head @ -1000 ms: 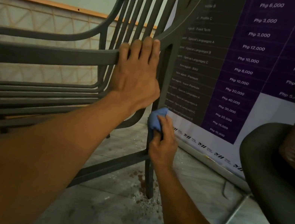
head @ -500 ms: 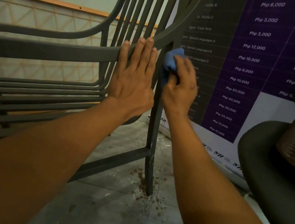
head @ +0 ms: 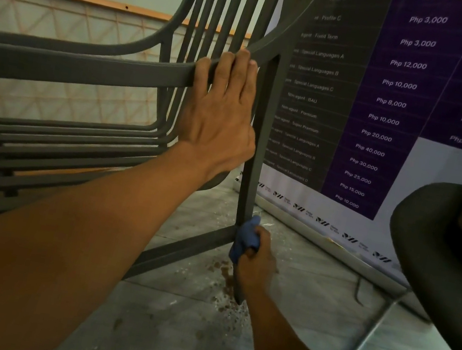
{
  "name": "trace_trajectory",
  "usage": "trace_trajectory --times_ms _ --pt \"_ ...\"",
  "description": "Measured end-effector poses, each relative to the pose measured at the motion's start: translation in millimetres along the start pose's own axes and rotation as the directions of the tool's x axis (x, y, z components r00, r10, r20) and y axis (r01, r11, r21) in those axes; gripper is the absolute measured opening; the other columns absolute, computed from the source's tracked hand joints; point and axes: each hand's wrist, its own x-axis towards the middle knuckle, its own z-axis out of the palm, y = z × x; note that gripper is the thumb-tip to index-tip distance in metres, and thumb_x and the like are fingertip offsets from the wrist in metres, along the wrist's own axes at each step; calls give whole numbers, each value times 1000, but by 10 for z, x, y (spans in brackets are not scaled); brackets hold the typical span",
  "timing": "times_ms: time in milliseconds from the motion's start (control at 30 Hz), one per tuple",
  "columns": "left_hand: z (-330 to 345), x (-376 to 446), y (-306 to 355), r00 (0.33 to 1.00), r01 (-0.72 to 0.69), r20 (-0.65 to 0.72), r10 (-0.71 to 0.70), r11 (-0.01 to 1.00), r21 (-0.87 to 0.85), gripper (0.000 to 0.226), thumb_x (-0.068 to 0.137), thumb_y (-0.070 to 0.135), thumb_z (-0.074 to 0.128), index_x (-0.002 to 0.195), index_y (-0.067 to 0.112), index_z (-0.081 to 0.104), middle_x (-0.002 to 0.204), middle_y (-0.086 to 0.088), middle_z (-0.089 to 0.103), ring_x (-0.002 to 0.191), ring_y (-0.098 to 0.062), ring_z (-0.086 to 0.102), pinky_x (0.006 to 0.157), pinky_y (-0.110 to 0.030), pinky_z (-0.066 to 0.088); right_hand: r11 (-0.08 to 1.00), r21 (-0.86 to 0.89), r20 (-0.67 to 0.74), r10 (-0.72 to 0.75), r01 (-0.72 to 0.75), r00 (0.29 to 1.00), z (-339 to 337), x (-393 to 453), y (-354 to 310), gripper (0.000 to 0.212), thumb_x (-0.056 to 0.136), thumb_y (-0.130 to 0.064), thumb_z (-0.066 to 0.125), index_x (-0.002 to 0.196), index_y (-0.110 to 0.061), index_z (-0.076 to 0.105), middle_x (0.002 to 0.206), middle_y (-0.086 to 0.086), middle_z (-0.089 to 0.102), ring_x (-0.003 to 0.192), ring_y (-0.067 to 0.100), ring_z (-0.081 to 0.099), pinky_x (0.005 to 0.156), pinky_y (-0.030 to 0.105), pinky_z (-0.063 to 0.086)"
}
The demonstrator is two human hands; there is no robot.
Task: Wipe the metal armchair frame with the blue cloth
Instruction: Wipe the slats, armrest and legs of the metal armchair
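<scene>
Low on the rear leg (head: 256, 148) of the armchair frame (head: 89, 63), your right hand (head: 257, 265) clamps the blue cloth (head: 245, 236) while your left hand (head: 219, 111) grips the armrest — push harder and the foot could skid on the gritty floor (head: 181, 329).

Pale tiled floor (head: 179, 335) fills the lower frame; the armchair frame's leg (head: 238, 295) stands on it amid brown crumbs (head: 221, 302).
</scene>
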Motion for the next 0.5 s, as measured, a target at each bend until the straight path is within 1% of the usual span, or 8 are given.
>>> trace_trajectory --times_ms 67,133,200,267,333,367,433,500 --pt "-26 32 -1 1000 6 16 -6 1000 -22 75 80 38 30 145 1 17 152 -19 27 135 -38 29 110 -57 22 995 -36 32 99 -98 995 19 18 159 31 89 -9 50 115 -26 50 82 -5 54 79 20 59 60 22 41" --pt "-62 56 -2 1000 9 27 -8 999 -39 76 79 37 26 145 2 17 151 -20 29 132 -39 32 108 -58 23 974 -68 41 218 -215 975 12 5 305 26 90 -10 50 114 -20 53 85 1 56 85 25 60 68 29 45" --pt "-81 53 0 1000 8 19 -7 998 -68 76 79 36 29 145 2 16 151 -21 28 133 -39 31 109 -58 22 955 -55 -8 290 -290 957 5 -23 400 26 90 -13 49 115 -19 53 90 3 58 89 26 61 72 32 47" --pt "-69 7 17 1000 -6 1 6 994 -108 76 80 35 32 147 4 14 153 -20 24 138 -37 25 111 -58 17 970 21 -146 241 -240 960 61 -28 398 35 89 -13 50 122 -24 49 97 -2 57 90 19 59 71 28 44" --pt "-9 -110 74 999 -45 -16 43 992 -115 74 82 36 26 148 6 10 157 -18 17 144 -34 16 114 -58 7 990 109 -297 115 -86 948 185 -12 293 41 90 -8 51 128 -22 46 107 -6 53 94 11 51 77 21 38" --pt "44 -196 128 997 -76 -17 74 990 -122 73 83 35 23 149 6 9 158 -17 14 146 -33 12 115 -57 2 992 130 -352 47 -1 935 268 -2 259 40 90 -5 51 128 -18 47 111 -2 53 96 10 49 79 18 36" --pt "162 -400 256 987 -158 -3 160 972 -172 72 84 32 26 149 7 8 159 -17 14 146 -32 11 115 -55 0 988 138 -386 -4 62 922 414 -6 225 38 92 -4 49 129 -10 49 118 11 58 99 13 50 81 19 37" --pt "304 -662 377 970 -218 48 238 941 -258 72 83 30 29 149 7 11 158 -16 18 146 -31 14 117 -54 6 991 127 -341 6 40 940 478 -5 417 40 94 -9 49 133 -11 46 126 15 58 106 22 57 85 27 40"
